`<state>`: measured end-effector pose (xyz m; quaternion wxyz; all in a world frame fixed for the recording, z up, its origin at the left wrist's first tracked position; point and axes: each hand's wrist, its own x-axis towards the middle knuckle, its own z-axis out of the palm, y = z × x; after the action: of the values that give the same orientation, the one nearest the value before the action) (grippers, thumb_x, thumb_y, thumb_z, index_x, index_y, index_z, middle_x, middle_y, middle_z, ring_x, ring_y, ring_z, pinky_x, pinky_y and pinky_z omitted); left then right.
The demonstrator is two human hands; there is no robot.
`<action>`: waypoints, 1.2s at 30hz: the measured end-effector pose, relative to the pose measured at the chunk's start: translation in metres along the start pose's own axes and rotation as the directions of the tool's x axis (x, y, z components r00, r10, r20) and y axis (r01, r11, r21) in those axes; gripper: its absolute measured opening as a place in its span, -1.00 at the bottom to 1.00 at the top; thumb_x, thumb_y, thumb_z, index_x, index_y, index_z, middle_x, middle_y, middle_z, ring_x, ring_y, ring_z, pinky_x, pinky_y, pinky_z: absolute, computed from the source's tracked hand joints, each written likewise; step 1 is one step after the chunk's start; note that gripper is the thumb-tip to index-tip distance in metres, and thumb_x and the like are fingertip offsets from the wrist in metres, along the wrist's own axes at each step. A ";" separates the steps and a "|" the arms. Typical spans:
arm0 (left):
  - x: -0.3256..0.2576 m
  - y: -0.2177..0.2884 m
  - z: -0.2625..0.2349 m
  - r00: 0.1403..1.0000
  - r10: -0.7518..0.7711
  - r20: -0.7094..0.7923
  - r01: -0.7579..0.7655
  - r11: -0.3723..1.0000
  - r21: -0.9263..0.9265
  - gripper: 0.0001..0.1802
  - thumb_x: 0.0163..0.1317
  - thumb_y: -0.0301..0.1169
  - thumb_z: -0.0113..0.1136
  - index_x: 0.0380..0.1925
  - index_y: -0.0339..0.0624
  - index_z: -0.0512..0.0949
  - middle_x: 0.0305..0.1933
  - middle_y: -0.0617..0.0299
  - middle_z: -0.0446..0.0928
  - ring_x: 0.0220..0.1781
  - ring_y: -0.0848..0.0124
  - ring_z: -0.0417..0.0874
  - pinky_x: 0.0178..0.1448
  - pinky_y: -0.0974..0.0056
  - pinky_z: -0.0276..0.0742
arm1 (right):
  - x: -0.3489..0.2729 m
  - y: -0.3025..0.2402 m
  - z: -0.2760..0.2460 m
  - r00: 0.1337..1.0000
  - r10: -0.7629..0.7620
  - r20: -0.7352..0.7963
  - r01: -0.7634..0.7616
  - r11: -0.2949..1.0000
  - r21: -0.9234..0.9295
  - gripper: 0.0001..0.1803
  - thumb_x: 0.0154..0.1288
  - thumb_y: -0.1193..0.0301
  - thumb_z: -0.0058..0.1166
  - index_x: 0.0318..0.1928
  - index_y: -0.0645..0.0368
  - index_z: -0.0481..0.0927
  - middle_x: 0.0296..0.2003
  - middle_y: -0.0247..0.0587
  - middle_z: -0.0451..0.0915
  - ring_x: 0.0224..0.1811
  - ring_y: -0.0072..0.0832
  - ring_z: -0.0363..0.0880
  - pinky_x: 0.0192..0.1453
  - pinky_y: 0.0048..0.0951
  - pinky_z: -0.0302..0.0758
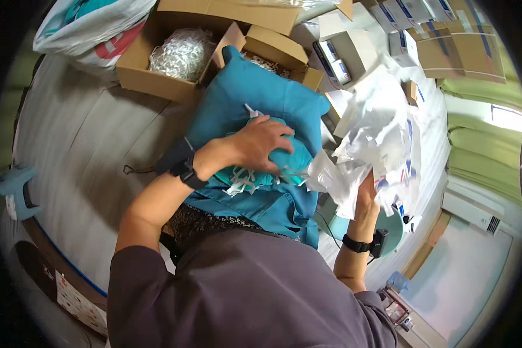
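A teal cushion (255, 84) lies across my lap, with a blue cloth (261, 206) along its near side. On it sits a bundle of rounded teal pieces (294, 155) with white straps or strings (242, 181); what kind they are I cannot make out. My left hand (260, 142) reaches over the bundle, thumb and fingers spread around it and gripping it. To the right, my right hand (368, 190) holds up a crumpled, whitish clear plastic bag (371, 124), which hides most of the fingers. A lower flap of the bag hangs close to the bundle's right end.
Beyond the cushion stand an open cardboard box (156, 87) with a clump of whitish strands (182, 54) and a smaller box (276, 43). A white bag (93, 43) stands far left. White cartons (354, 49) fill the far right; a light green bin (391, 232) is beside my right forearm.
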<state>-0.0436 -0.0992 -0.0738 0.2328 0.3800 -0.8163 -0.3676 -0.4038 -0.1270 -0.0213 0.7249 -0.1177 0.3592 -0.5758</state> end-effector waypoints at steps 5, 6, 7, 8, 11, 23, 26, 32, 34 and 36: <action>-0.013 0.001 0.014 1.000 0.004 -0.005 -0.004 0.995 0.098 -0.60 -0.13 -0.36 0.38 -0.18 -0.05 0.64 0.31 0.12 0.40 0.44 0.15 0.31 0.55 -0.19 -0.02 | 0.018 0.005 -0.009 0.995 0.075 0.061 -0.089 0.961 0.263 -0.64 0.43 0.23 -0.02 0.02 0.27 0.52 -0.18 -0.02 0.59 -0.10 -0.30 0.52 0.06 -0.22 0.50; -0.016 0.000 0.016 0.999 0.015 -0.037 -0.012 0.997 0.076 -0.63 -0.12 -0.36 0.36 -0.20 -0.07 0.65 0.32 0.12 0.40 0.45 0.15 0.30 0.55 -0.19 -0.02 | 0.021 0.005 -0.009 0.995 0.079 0.053 -0.091 0.950 0.299 -0.64 0.43 0.23 -0.02 0.00 0.27 0.53 -0.19 -0.02 0.59 -0.11 -0.30 0.52 0.05 -0.22 0.50; -0.018 -0.001 0.016 0.997 0.022 -0.080 -0.018 0.998 0.060 -0.65 -0.11 -0.37 0.35 -0.22 -0.09 0.65 0.32 0.12 0.39 0.45 0.16 0.29 0.56 -0.18 -0.03 | 0.028 0.006 -0.007 0.995 0.087 0.043 -0.096 0.941 0.326 -0.65 0.42 0.23 -0.02 -0.01 0.27 0.54 -0.21 -0.02 0.59 -0.12 -0.30 0.52 0.05 -0.23 0.50; -0.020 -0.002 0.017 0.996 0.009 -0.091 -0.002 0.997 0.077 -0.71 -0.07 -0.36 0.32 -0.27 -0.12 0.65 0.34 0.11 0.39 0.47 0.16 0.28 0.57 -0.17 -0.04 | 0.035 0.004 -0.007 0.994 0.111 0.013 -0.109 0.931 0.350 -0.66 0.42 0.23 -0.02 -0.03 0.26 0.55 -0.23 -0.03 0.59 -0.14 -0.30 0.52 0.02 -0.25 0.50; -0.021 0.000 0.018 0.997 -0.023 -0.075 0.028 0.998 0.057 -0.74 -0.05 -0.35 0.29 -0.28 -0.11 0.65 0.35 0.09 0.39 0.48 0.16 0.27 0.57 -0.17 -0.06 | 0.057 0.002 -0.001 0.983 0.176 0.048 -0.183 0.934 0.306 -0.71 0.42 0.26 -0.02 -0.08 0.24 0.56 -0.29 -0.05 0.60 -0.19 -0.31 0.52 -0.06 -0.32 0.49; -0.026 -0.008 0.016 0.992 -0.051 -0.114 0.044 0.997 -0.058 -0.73 0.01 -0.32 0.25 -0.23 -0.05 0.63 0.41 0.17 0.34 0.54 0.27 0.18 0.61 -0.10 -0.14 | 0.159 0.006 0.130 0.983 -0.168 -0.073 0.100 0.824 -0.558 -0.81 0.43 0.41 -0.01 -0.41 0.01 0.44 -0.63 -0.54 0.35 -0.70 -0.75 0.23 -0.65 -0.72 0.20; -0.027 -0.006 0.013 0.994 -0.077 -0.082 0.071 0.995 -0.073 -0.71 0.03 -0.32 0.25 -0.19 -0.04 0.64 0.44 0.19 0.31 0.55 0.29 0.15 0.62 -0.07 -0.17 | 0.182 0.029 0.156 0.995 -0.098 -0.024 0.057 0.741 -0.669 -0.78 0.48 0.28 0.00 -0.38 -0.03 0.44 -0.60 -0.59 0.37 -0.66 -0.80 0.24 -0.63 -0.73 0.21; -0.027 -0.009 0.008 0.986 -0.103 -0.133 0.085 0.987 -0.133 -0.64 -0.02 -0.35 0.29 -0.14 -0.06 0.65 0.43 0.19 0.31 0.54 0.28 0.17 0.62 -0.05 -0.16 | 0.279 0.062 0.288 0.985 -0.055 0.165 0.103 0.949 -0.297 -0.81 0.54 0.30 -0.10 -0.28 0.04 0.44 -0.55 -0.52 0.39 -0.65 -0.73 0.24 -0.56 -0.65 0.26; -0.027 -0.004 0.003 0.994 -0.065 -0.085 0.053 0.989 -0.137 -0.63 -0.03 -0.35 0.30 -0.13 -0.06 0.64 0.44 0.18 0.31 0.53 0.28 0.18 0.62 -0.05 -0.15 | 0.368 0.044 0.281 0.922 -0.066 0.383 0.132 0.980 -0.147 -0.73 0.56 0.23 -0.11 -0.26 0.12 0.42 -0.51 -0.40 0.46 -0.63 -0.61 0.27 -0.51 -0.55 0.33; -0.026 -0.007 0.006 0.989 -0.089 -0.115 0.074 0.989 -0.125 -0.61 -0.05 -0.35 0.32 -0.12 -0.06 0.63 0.44 0.18 0.30 0.53 0.28 0.17 0.62 -0.05 -0.15 | 0.366 0.072 0.365 0.974 -0.002 0.228 0.038 0.987 -0.154 -0.39 0.51 0.11 -0.06 0.03 0.59 0.34 -0.08 0.13 0.57 -0.21 -0.31 0.63 -0.33 -0.52 0.57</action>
<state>-0.0289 -0.0791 -0.0861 0.2887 0.4197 -0.7610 -0.4017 -0.0808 -0.5297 0.0565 0.7437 -0.2433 0.3174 -0.5357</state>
